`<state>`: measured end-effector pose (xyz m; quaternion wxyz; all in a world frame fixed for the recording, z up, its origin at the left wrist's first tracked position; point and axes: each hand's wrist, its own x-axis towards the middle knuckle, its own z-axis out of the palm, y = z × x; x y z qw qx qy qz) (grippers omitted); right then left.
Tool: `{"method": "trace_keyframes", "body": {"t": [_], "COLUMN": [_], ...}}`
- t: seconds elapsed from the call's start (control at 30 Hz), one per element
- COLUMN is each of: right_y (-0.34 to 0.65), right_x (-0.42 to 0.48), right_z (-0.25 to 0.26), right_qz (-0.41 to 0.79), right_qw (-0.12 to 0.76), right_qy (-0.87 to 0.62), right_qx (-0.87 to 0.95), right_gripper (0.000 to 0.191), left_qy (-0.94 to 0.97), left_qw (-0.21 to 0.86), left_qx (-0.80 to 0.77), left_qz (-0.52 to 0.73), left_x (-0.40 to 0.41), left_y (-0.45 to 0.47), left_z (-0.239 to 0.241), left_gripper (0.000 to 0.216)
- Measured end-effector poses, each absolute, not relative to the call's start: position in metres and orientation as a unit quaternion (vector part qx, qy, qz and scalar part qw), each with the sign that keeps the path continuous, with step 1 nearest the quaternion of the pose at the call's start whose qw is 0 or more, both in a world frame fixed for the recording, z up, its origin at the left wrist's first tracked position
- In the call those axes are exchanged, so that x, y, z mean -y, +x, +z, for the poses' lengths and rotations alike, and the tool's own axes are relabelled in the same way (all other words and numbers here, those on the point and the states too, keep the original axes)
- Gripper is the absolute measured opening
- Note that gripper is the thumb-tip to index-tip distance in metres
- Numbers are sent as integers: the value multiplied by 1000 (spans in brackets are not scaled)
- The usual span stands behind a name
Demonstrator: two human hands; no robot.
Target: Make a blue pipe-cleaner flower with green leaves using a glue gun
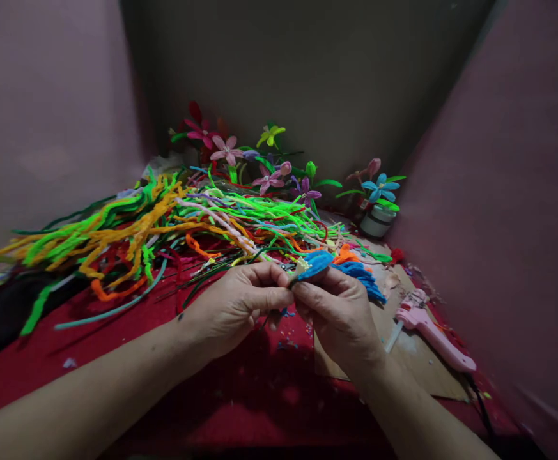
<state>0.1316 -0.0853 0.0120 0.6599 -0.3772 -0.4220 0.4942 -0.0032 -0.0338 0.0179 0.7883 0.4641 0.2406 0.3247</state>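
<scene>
Both hands meet in the middle of the view. My left hand [252, 297] pinches the base of a pipe-cleaner flower piece, made of a blue petal [316, 263] and a cluster of pale yellow stamens [302, 267]. The thumb and fingers of my right hand [336, 303] close on the same piece where the petal joins the stamens. A thin dark stem shows below the fingers; most of it is hidden. Just beyond my right hand lie more blue pipe-cleaner petals [365, 281] and an orange pipe-cleaner piece [348, 254].
A pink hot glue gun [434, 329] lies on a cardboard sheet [403, 377] at right. Heaped pipe cleaners [135, 223] spread over the red tablecloth [240, 396]. Finished pipe-cleaner flowers [225, 150] stand behind them, with a small jar [377, 222] at the back right.
</scene>
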Motion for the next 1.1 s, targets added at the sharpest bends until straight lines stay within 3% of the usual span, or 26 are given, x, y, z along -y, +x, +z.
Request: {"method": "trace_keyframes", "body": {"t": [0.6, 1.1], "right_y": [123, 125], "right_x": [87, 89], "right_z": [9, 9], "right_qz": [489, 499], "right_qw": [703, 681], "right_qy": [-345, -361], "right_qx": [385, 397], "right_gripper": [9, 6], "left_qy": [442, 450], "left_qw": [811, 794], "left_qx": [-244, -245], "left_qz": [296, 328], "left_x": [35, 39], "left_y": [-2, -2], "left_z": [24, 24], "left_gripper": [14, 15]}}
